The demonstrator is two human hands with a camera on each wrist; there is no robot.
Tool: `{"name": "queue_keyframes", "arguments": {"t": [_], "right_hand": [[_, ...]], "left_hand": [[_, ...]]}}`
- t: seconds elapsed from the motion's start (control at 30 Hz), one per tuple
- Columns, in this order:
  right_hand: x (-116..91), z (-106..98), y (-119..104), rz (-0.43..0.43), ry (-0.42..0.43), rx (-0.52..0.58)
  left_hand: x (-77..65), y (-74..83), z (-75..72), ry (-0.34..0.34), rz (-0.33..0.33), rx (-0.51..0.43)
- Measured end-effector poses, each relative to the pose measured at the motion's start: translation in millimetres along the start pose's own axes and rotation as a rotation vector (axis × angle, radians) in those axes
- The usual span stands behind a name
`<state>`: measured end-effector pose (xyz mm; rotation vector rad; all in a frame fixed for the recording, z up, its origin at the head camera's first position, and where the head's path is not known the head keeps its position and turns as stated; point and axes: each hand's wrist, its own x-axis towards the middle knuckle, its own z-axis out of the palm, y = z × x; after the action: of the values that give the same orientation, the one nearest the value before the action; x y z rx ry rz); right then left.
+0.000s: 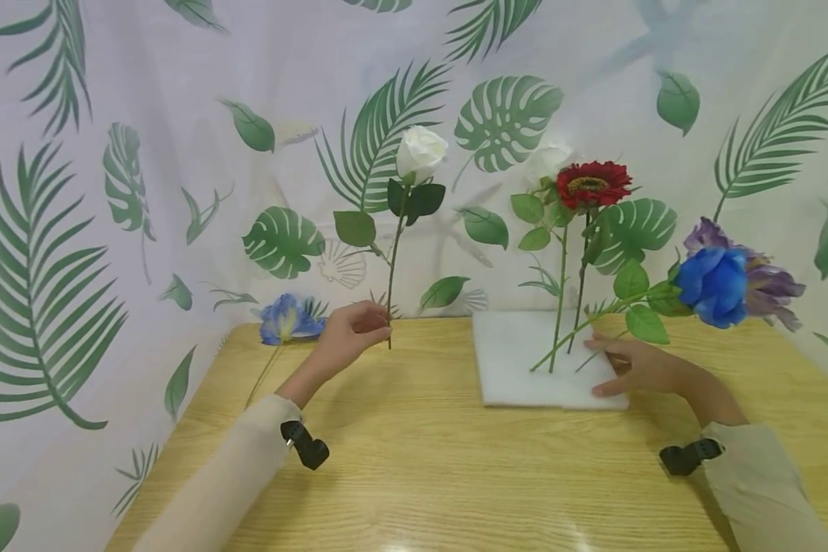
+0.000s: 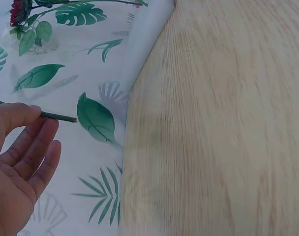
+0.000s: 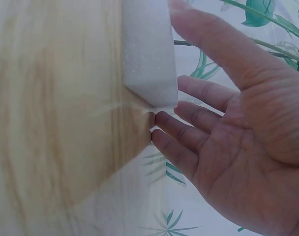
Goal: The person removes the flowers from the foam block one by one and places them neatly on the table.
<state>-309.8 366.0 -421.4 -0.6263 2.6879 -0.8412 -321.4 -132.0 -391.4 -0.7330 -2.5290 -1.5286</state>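
Observation:
My left hand (image 1: 350, 335) pinches the stem of a white rose (image 1: 421, 156) near its lower end. The rose stands almost upright, its cut stem tip (image 2: 73, 119) poking out past my thumb and forefinger. A white foam board (image 1: 517, 379) lies to the right of it on the table. My right hand (image 1: 652, 372) touches that board's right edge, thumb at the front corner and fingers spread and fairly straight. In the board stand a red gerbera (image 1: 595, 184), another white rose (image 1: 550, 159), a blue rose (image 1: 714, 285) and a purple flower (image 1: 773, 287), the last two leaning far right.
A blue flower (image 1: 290, 318) with a thin stem lies at the table's back left, behind my left forearm. The wooden table (image 1: 414, 468) meets a leaf-print cloth (image 1: 200, 153) hanging along its back and left side. Small black cameras are strapped to both wrists.

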Motion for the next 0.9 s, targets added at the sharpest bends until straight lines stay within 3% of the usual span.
{"name": "queue_keyframes", "arguments": {"t": [0.4, 0.9], "right_hand": [[0.4, 0.7, -3.8, -0.027, 0.002, 0.003], [0.9, 2.3, -0.5, -0.009, 0.009, -0.007]], "left_hand": [[-28.6, -17.5, -37.6, 0.011, -0.082, 0.047], [-66.7, -43.3, -78.2, 0.034, -0.173, 0.007]]}}
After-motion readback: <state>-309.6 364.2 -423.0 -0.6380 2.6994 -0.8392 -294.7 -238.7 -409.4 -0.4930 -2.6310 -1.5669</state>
